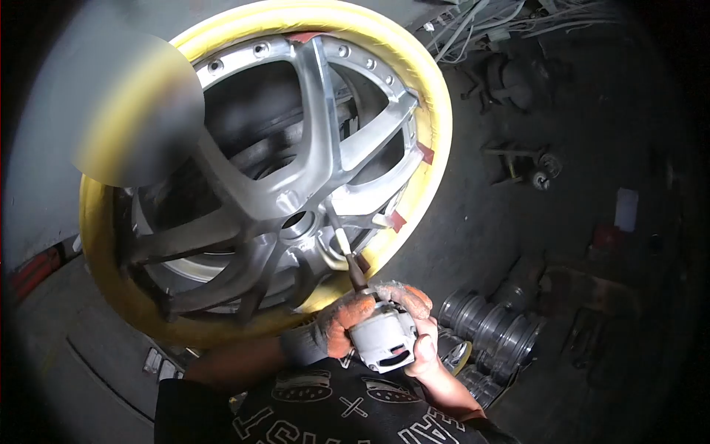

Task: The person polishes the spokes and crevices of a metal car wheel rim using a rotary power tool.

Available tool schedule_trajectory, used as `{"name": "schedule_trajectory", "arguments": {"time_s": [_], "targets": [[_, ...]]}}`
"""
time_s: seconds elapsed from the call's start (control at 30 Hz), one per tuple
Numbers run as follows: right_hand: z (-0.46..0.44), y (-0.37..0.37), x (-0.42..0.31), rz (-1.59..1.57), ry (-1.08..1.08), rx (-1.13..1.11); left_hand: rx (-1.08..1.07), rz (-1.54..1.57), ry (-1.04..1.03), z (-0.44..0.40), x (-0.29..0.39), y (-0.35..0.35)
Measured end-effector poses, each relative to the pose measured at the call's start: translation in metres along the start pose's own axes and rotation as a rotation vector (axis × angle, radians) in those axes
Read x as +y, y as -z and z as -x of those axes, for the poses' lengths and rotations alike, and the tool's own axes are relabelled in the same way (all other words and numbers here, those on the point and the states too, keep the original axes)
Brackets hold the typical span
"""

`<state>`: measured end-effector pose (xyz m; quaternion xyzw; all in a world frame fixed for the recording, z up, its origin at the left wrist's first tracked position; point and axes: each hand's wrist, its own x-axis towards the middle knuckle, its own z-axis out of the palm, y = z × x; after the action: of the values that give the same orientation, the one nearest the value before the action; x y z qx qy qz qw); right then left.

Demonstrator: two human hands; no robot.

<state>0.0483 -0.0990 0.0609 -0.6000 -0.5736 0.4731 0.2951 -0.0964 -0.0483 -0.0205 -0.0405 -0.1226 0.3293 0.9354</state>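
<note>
A large alloy wheel with wide silver spokes stands tilted in front of me, its rim wrapped in yellow covering. I hold a grey-bodied die grinder at my chest with both hands. Its narrow neck and pale rod-like tip reach up to the spokes beside the centre bore; whether the tip touches metal I cannot tell. My left hand, in a grey and orange work glove, is closed around the grinder's front. My right hand is closed on its other side, with bare skin showing.
Red tape pieces stick to the rim's inner edge. Several shiny rims lie stacked on the floor at lower right. Loose cables hang at the top right. A small metal stand is on the dark floor. A blurred patch hides the upper left.
</note>
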Motion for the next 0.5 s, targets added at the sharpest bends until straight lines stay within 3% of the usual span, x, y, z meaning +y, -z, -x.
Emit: {"name": "schedule_trajectory", "arguments": {"time_s": [0.07,0.1,0.2,0.27,0.33,0.5], "targets": [[0.002,0.013,0.006,0.045,0.028,0.062,0.055,-0.158,0.052,-0.012,-0.005,-0.004],[0.001,0.022,0.007,0.063,0.064,0.089,0.010,-0.231,-0.057,-0.025,-0.007,-0.009],[-0.001,0.050,0.021,0.028,0.135,0.169,0.111,-0.229,0.043,-0.047,-0.024,-0.001],[0.006,0.077,0.036,-0.106,-0.020,0.220,0.218,-0.156,0.151,-0.070,-0.041,0.022],[0.008,0.102,0.052,-0.257,-0.153,0.277,-0.128,-0.038,0.056,-0.113,-0.039,0.022],[-0.024,0.135,0.047,-0.433,-0.278,0.240,-0.100,-0.171,-0.022,-0.163,-0.053,0.059]]}}
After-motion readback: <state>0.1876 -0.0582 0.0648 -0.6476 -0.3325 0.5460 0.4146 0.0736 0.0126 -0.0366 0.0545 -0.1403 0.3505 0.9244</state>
